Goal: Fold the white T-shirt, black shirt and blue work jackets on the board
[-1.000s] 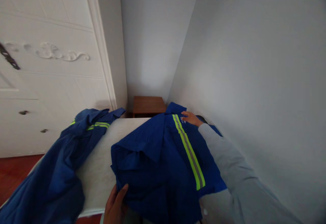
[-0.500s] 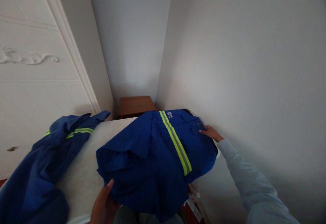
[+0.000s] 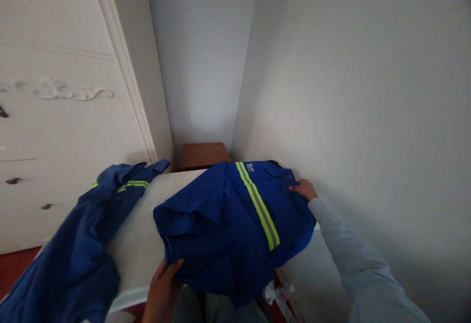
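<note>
The white wall (image 3: 349,92) fills your right side and the white wardrobe (image 3: 55,117) your left, meeting a grey corner ahead. Below them your table (image 3: 142,235), pale-topped, runs away from you toward that corner.

On the table lies the jacket (image 3: 221,230), blue with a yellow-and-grey stripe (image 3: 259,208) running down it; it sits bunched across the table's right half, its near hem hanging over the front edge and its right side reaching past the table toward the wall. A second blue garment (image 3: 69,254), also striped, lies crumpled over the table's left edge, apart from the jacket.

Beyond the table's far end, in the corner, stands a small brown stand (image 3: 204,155).

Your right hand (image 3: 303,189), in a grey sleeve (image 3: 353,264), rests on the jacket's far right edge, fingers laid flat on the cloth; you cannot tell whether the grip pinches any fabric there. Your left hand (image 3: 162,288) comes up at the near edge with the thumb raised against the jacket's lower left corner, the grip loosely spread, touching the cloth.

No container shows on the table.
</note>
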Demonstrator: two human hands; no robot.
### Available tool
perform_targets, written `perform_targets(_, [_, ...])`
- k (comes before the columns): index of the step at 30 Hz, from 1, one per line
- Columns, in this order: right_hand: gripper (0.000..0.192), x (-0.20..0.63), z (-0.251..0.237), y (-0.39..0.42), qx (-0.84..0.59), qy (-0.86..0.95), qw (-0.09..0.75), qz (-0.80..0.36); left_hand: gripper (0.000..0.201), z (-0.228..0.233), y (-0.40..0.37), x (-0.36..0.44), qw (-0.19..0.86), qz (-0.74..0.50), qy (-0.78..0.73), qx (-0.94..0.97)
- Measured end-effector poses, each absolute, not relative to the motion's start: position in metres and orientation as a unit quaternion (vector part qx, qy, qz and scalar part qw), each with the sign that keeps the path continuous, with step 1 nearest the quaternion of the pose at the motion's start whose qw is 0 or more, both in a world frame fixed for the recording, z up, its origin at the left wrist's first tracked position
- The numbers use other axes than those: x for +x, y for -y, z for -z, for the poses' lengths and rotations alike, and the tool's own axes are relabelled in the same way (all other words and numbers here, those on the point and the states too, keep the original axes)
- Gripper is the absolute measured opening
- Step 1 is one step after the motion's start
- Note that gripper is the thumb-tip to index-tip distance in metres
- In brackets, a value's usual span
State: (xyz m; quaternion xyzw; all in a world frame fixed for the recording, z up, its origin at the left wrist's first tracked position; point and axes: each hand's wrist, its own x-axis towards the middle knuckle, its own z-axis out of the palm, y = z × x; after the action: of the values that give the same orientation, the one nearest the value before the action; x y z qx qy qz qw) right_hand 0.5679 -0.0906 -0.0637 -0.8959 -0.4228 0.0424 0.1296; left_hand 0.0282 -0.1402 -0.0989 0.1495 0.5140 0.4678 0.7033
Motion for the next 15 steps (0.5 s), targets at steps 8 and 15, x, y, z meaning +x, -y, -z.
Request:
perform_targets(8, [0.026, 0.527, -0.018, 0.092, -0.843, 0.503, 0.184, 0.056, 0.039, 0.091, 0.143, 0.018, 0.677, -0.505, -0.519, 0.131])
perform_targets(15, [0.022, 0.477, -0.128, 0.058, -0.747, 0.595, 0.251, 0.157, 0.038, 0.102, 0.151, -0.004, 0.613, -0.525, -0.579, 0.117])
